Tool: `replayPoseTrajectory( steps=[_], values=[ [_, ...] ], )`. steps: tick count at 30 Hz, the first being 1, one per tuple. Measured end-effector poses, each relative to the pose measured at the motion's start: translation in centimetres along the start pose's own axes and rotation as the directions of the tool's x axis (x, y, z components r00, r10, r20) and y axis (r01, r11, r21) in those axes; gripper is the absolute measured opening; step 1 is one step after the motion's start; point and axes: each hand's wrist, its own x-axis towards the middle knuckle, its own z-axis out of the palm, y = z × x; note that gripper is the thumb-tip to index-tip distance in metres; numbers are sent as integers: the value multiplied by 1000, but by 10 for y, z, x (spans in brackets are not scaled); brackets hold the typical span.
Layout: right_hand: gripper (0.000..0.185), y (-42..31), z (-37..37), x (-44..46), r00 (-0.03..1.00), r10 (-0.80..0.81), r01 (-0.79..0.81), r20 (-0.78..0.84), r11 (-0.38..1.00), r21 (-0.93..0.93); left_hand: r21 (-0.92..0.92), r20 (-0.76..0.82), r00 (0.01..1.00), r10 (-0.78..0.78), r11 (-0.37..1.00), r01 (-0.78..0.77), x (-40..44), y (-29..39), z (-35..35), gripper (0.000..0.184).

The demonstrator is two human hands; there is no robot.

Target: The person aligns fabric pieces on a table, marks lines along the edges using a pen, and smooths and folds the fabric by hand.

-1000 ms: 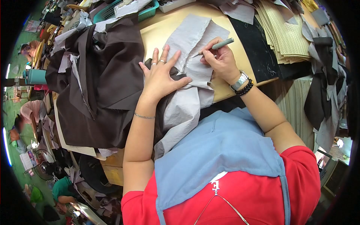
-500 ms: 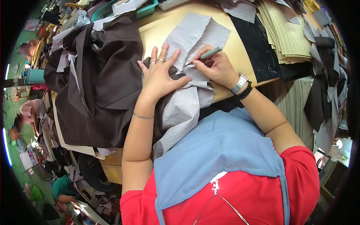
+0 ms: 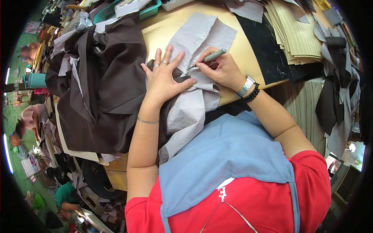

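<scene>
My right hand point(image 3: 222, 70) is closed around a pen-shaped tool point(image 3: 215, 55) with a grey-green handle and a thin metal tip. The tip touches the light grey fabric point(image 3: 192, 37) near the lower end of its lengthwise seam. Flat with spread fingers, my left hand point(image 3: 166, 77) presses down where the grey fabric meets a dark brown cloth point(image 3: 116, 85). The grey fabric runs on under that hand, hanging in folds toward my body. Beneath my left palm, part of both fabrics is hidden.
The yellowish tabletop point(image 3: 159, 35) carries a black cloth strip point(image 3: 258, 50) and a stack of woven gold sheets point(image 3: 293, 39) on the right. At the back stands a teal basket point(image 3: 151, 11) of scraps. Other people point(image 3: 33, 116) are at the far left.
The tool's tip and my right hand have shifted very slightly left and down along the seam. The left hand stays pressed on the fabric.
</scene>
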Motion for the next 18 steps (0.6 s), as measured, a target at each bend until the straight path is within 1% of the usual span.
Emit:
replayPoseTrajectory(
  steps=[3,7,10,12,15,16,18],
  values=[
    [13,-2,0,1,1000,-4,4,26,1000,24,-7,-4,1000,-1,1000,1,0,0,0,92],
    [12,-2,-1,2,1000,-20,17,20,992,128,-36,-13,1000,-5,999,5,0,2,-2,89],
    [12,-1,-1,3,999,-3,-4,42,986,164,-76,-66,998,10,997,-15,0,3,-2,78],
    [12,-2,-2,3,998,1,-11,57,986,169,-78,-111,993,26,996,-35,-1,8,-7,61],
    [11,-3,-4,3,997,27,-35,69,991,126,-71,-176,982,71,994,-85,-2,9,-8,36],
    [10,-3,-4,3,998,3,-10,58,993,121,-67,-198,976,89,992,-104,-2,8,-8,28],
    [9,-3,-1,3,998,-45,41,35,993,111,-21,-215,973,86,996,-92,0,4,-7,21]
  ],
)
